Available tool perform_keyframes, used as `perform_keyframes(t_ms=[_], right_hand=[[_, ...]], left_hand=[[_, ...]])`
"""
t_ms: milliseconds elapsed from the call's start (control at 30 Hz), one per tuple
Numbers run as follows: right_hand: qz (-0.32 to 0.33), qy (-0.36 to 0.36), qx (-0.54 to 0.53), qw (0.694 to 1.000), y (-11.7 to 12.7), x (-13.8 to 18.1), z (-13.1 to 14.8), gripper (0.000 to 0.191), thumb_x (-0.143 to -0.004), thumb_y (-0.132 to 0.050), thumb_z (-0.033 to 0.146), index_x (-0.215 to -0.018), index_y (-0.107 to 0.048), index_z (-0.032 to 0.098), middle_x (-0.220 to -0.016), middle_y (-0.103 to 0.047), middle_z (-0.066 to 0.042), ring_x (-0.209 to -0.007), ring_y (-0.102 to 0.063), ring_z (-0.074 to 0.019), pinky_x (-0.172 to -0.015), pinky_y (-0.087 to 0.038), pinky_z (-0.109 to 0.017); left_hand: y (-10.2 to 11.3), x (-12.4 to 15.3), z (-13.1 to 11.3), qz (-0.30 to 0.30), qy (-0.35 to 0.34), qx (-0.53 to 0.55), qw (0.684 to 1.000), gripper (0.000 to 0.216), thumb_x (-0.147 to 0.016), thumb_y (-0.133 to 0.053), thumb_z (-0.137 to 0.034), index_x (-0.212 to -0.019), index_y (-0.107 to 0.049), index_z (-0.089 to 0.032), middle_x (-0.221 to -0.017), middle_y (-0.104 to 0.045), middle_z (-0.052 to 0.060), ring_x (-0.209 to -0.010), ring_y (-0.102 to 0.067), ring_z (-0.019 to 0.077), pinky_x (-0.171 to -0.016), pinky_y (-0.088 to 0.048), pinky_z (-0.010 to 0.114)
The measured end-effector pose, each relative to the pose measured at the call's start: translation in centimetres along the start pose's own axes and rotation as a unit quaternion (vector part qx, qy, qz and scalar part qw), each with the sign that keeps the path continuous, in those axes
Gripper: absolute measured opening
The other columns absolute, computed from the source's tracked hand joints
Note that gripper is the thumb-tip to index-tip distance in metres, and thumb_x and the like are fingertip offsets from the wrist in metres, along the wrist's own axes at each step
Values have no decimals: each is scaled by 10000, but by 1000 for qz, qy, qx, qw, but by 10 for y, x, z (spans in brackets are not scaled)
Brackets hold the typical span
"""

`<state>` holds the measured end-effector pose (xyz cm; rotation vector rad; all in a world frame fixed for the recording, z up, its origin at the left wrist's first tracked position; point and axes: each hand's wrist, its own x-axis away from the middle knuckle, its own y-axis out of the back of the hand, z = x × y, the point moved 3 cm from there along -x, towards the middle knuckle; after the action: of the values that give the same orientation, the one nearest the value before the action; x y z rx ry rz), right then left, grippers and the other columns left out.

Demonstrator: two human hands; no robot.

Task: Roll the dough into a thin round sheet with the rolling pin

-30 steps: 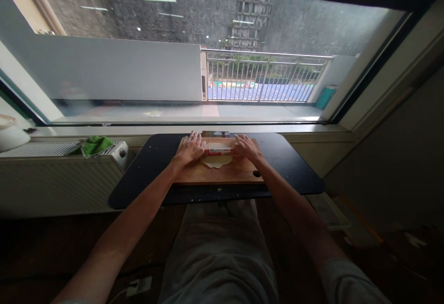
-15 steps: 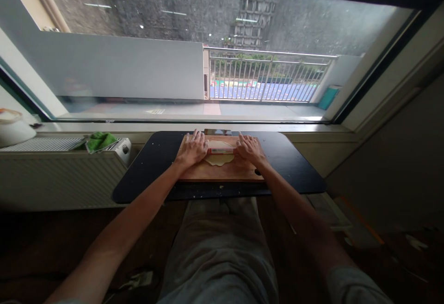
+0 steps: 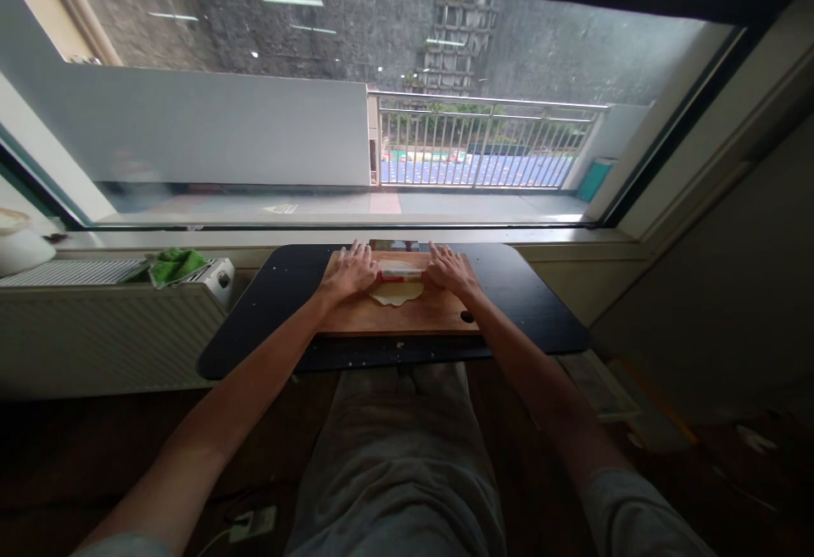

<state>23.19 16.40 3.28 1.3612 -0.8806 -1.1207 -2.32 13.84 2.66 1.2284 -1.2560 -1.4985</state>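
A rolling pin (image 3: 400, 275) with a red-and-white printed wrap lies crosswise on a thin, flat sheet of pale dough (image 3: 395, 294). The dough has an uneven edge and rests on a wooden board (image 3: 375, 320). My left hand (image 3: 351, 270) presses palm down over the pin's left end, its fingers stretched forward. At the right end lies my right hand (image 3: 448, 270), also flat with fingers extended. Both hands hide the ends of the pin. Whitish powder or dough shows on the left fingertips.
The board sits on a black table (image 3: 267, 320) dotted with crumbs. Behind the board is a small dark flat object (image 3: 394, 245). A green cloth (image 3: 178, 265) lies on a radiator (image 3: 114, 320) to the left, near a white container (image 3: 22, 243). A large window (image 3: 254, 150) stands ahead.
Both hands and the rolling pin have moved slightly away from me over the dough. The whole view has shifted a little with my head.
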Motion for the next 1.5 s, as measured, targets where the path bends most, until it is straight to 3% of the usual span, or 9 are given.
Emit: perform_keyframes(t_ms=[167,267,500,767,900,1033,1133,1300,1500], right_hand=[[-51,51,29,997,-10,40,4,700,-1115,-296,262,-1779,-349,48,-1818,-394,-188,-1669,-413,-351,-1364,-311,-513],[-74,41,33,996,-14,43,5,704,-1113,-320,264,-1783,-335,48,-1797,-429,-204,-1638,-452,-374,-1343,-338,-534],[-25,-40,1,999,1,-1,3,735,-1131,-328,352,-1821,-235,116,-1689,-570,-236,-1508,-561,-383,-1242,-427,-554],[6,-34,-11,999,1,-34,-2,752,-1115,-337,336,-1837,-195,179,-1745,-506,-209,-1562,-522,-375,-1275,-407,-590],[-5,5,3,1000,1,-12,2,739,-1108,-372,285,-1822,-250,135,-1786,-460,-195,-1652,-418,-340,-1336,-345,-525],[-39,82,41,995,-5,29,6,632,-1136,-317,262,-1722,-464,76,-1830,-377,-195,-1696,-349,-356,-1379,-274,-541],[-46,112,49,991,-10,52,8,570,-1145,-348,278,-1657,-573,167,-1814,-432,-140,-1672,-396,-347,-1363,-318,-560],[-71,60,48,995,-3,52,14,558,-1170,-370,321,-1676,-534,155,-1767,-491,-183,-1592,-456,-351,-1322,-337,-551],[-86,2,5,996,17,17,13,541,-1190,-282,396,-1594,-584,203,-1539,-666,-181,-1352,-583,-339,-1161,-455,-492]], left_hand=[[-4,33,-8,-24,-2,14,1000,689,-1133,-230,-357,-1700,-445,-30,-1801,-420,209,-1725,-324,333,-1387,-301,536],[-6,39,-10,-44,3,21,999,683,-1137,-237,-374,-1706,-448,-61,-1810,-416,186,-1727,-322,313,-1394,-294,511],[-1,-3,-6,-72,24,18,997,705,-1105,-258,-345,-1706,-429,-20,-1811,-407,207,-1749,-254,336,-1410,-230,569],[-2,-34,-1,-45,29,25,998,747,-1084,-304,-359,-1734,-368,4,-1826,-366,220,-1752,-246,333,-1417,-224,531],[-5,-18,-5,-25,18,14,999,710,-1095,-300,-361,-1697,-445,-14,-1820,-377,224,-1734,-297,340,-1402,-262,547],[-11,13,-9,-32,-18,20,999,661,-1120,-284,-362,-1677,-501,-80,-1786,-453,202,-1728,-319,321,-1388,-303,538],[-13,35,-12,-53,-30,28,998,677,-1138,-285,-405,-1723,-433,-99,-1799,-440,188,-1729,-318,309,-1393,-295,504],[-8,42,-16,-83,-11,38,996,700,-1151,-257,-442,-1729,-416,-81,-1818,-408,180,-1749,-263,310,-1422,-227,499],[-1,7,-11,-77,-7,31,997,716,-1143,-220,-416,-1707,-429,-27,-1805,-415,216,-1746,-264,339,-1420,-201,588]])
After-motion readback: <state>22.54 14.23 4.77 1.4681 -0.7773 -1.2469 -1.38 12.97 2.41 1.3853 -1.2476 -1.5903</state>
